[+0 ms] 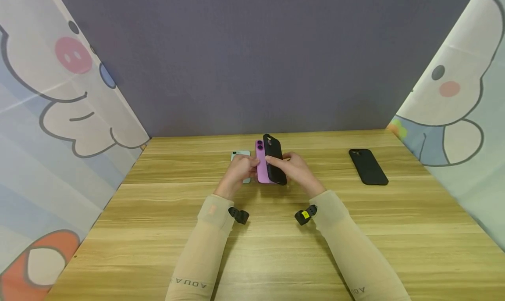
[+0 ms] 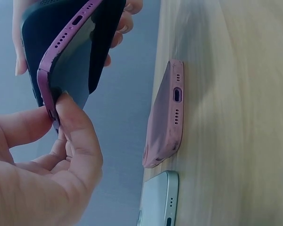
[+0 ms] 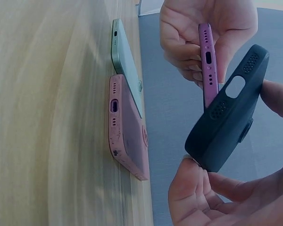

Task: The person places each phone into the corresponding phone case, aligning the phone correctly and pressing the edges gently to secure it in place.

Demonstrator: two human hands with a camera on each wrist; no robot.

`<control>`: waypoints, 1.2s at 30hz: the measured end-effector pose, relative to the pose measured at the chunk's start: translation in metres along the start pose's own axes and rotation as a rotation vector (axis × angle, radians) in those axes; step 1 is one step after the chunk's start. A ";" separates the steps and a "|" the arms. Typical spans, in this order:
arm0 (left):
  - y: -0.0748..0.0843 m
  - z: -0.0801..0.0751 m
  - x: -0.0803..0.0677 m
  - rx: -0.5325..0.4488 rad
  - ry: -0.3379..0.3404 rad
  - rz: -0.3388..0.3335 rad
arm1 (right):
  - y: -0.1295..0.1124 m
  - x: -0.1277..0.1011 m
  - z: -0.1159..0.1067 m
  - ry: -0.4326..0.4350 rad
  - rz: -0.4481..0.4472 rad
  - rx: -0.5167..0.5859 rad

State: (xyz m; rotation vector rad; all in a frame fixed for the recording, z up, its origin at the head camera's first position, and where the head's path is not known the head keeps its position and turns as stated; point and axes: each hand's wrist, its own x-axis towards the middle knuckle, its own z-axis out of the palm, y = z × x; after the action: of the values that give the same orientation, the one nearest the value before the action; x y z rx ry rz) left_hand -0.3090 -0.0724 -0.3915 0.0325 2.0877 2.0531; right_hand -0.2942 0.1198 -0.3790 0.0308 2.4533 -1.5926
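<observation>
While the left hand (image 1: 240, 169) pinches the purple phone (image 1: 261, 163) by its edge, thumb and fingers (image 2: 78, 136) curled on the rim, the right hand (image 1: 293, 169) grips the black case (image 1: 275, 160), fingers wrapped round its back. Phone and case are held above the middle of the table (image 1: 276, 248), at about 12 o'clock from the wrists. The case sits tilted against the phone, one long edge touching it and the other swung away, as the right wrist view shows: the case (image 3: 226, 113) angles off from the phone's bottom edge (image 3: 206, 61). On the table beneath the hands lie a pink phone (image 2: 165, 117) and, just beside it, a pale green phone (image 2: 160, 197), both flat. A second black case (image 1: 368, 166) lies flat at 3 o'clock, well apart from the hands.
</observation>
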 end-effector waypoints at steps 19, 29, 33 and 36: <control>0.002 0.000 -0.002 -0.009 0.001 -0.004 | -0.002 0.000 0.002 0.043 -0.040 -0.069; 0.003 -0.001 -0.003 -0.025 -0.002 -0.007 | -0.001 0.000 0.002 0.050 -0.023 -0.009; 0.003 -0.001 -0.003 -0.043 0.001 -0.013 | 0.001 0.003 -0.001 0.043 -0.008 0.045; 0.003 -0.001 -0.003 -0.048 -0.003 -0.015 | 0.004 0.005 -0.004 0.023 -0.006 0.095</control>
State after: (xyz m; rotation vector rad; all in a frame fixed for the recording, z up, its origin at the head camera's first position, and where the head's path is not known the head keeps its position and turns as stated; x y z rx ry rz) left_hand -0.3068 -0.0740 -0.3883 0.0126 2.0300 2.0919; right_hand -0.2988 0.1245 -0.3819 0.0580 2.3952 -1.7191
